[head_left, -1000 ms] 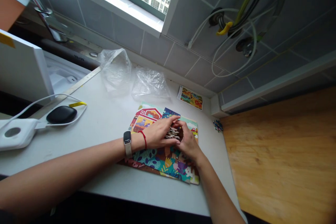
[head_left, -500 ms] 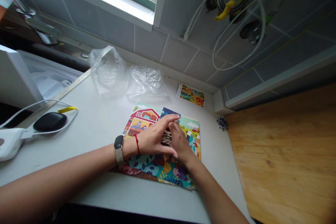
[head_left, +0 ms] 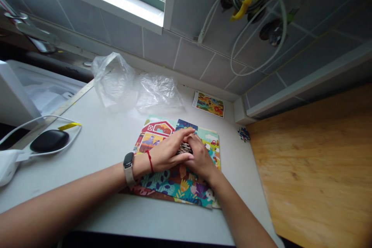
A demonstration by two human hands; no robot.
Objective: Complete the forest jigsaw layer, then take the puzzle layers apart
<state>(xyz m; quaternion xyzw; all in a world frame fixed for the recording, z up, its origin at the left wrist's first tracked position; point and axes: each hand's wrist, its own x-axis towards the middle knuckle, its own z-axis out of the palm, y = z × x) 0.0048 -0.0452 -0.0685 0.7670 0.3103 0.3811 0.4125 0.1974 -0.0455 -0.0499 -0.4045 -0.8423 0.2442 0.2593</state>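
Between my two hands is a stack of jigsaw puzzle pieces (head_left: 184, 148), its layered edges showing in the gap. My left hand (head_left: 171, 148), with a watch and a red string at the wrist, curls around the stack from the left. From the right, my right hand (head_left: 200, 157) closes on the same stack, and the fingers of both hands meet. Beneath them lie colourful picture puzzle boards (head_left: 174, 190), overlapping, with a red barn at upper left. A dark blue puzzle section (head_left: 186, 124) shows just beyond my fingertips.
Crumpled clear plastic bags (head_left: 158, 91) lie toward the wall. A small picture card (head_left: 208, 103) is at the back right, and a few puzzle pieces (head_left: 243, 134) sit by the right edge. A black oval device (head_left: 49, 141) and white cable lie left. A wooden surface (head_left: 314, 162) adjoins right.
My hands have drawn closer around the stack, and the gap showing its edges has become flatter. The whole view has shifted slightly.
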